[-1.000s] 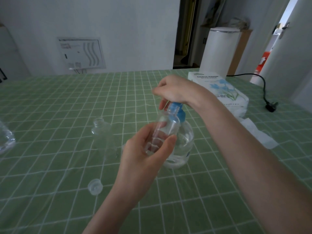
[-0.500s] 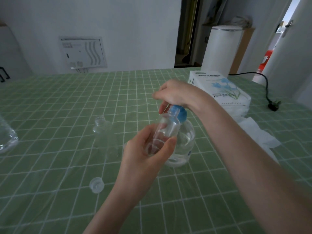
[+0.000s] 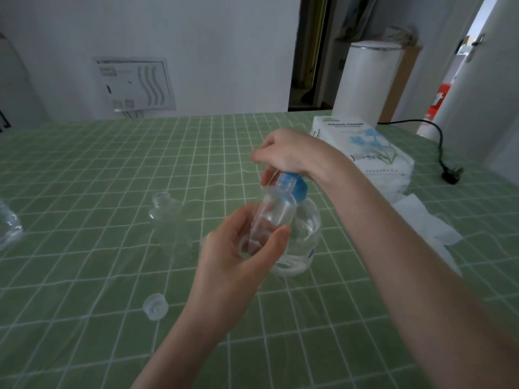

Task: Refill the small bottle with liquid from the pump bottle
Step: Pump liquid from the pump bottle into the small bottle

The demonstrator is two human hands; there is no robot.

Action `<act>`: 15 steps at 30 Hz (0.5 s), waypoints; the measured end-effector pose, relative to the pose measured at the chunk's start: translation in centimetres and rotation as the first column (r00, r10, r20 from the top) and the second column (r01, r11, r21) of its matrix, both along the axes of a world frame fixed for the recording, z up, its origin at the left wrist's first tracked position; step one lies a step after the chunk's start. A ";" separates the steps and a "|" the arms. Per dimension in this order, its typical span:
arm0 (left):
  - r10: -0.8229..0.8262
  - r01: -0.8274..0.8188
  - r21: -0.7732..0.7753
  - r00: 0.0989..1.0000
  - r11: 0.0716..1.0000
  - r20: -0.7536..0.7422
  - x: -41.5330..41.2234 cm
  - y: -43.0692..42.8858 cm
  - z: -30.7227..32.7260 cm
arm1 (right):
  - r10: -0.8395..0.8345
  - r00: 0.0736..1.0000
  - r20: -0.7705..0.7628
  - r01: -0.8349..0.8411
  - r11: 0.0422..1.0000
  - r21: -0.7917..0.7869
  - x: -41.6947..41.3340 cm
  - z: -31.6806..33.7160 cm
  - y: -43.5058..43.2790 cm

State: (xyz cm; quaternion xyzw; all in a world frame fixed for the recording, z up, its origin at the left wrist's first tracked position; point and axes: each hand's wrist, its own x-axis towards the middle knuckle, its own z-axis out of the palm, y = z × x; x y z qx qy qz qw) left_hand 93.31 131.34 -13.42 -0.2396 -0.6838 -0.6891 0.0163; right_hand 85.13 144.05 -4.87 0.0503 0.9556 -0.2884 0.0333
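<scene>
A round clear pump bottle with a blue pump head stands on the green checked table. My right hand rests on top of the pump head with its fingers curled down over it. My left hand grips a small clear bottle, tilted, with its mouth up at the pump's spout. The spout tip is hidden behind the small bottle's neck and my fingers.
Another small clear open bottle stands left of my hands, and a clear cap lies nearer me. A tissue pack and loose tissue lie to the right. Part of a clear bottle shows at the left edge. A black plug is at far right.
The pump head and my right hand have sunk slightly lower over the pump bottle. My left hand holds the small bottle in about the same place.
</scene>
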 end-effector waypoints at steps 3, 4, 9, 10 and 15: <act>0.013 -0.013 -0.014 1.000 1.000 0.009 0.1 0.0 -0.2 | -0.006 1.000 0.012 0.006 1.000 -0.013 0.1 -0.4 -0.1; 0.019 -0.019 -0.018 1.000 1.000 0.009 0.0 0.0 -0.2 | -0.007 1.000 0.005 0.007 1.000 -0.013 0.1 -0.4 0.0; 0.007 -0.007 0.001 1.000 1.000 -0.002 -0.1 0.1 -0.1 | -0.008 0.997 -0.082 0.009 1.000 0.007 0.1 0.5 0.0; 0.007 -0.007 0.006 1.000 1.000 -0.006 -0.2 0.2 -0.2 | -0.009 0.996 -0.089 0.010 1.000 0.014 0.1 0.6 0.0; -0.008 0.008 0.018 1.000 1.000 -0.007 -0.2 0.2 -0.3 | -0.007 0.999 -0.046 0.008 1.000 0.021 0.1 0.4 -0.1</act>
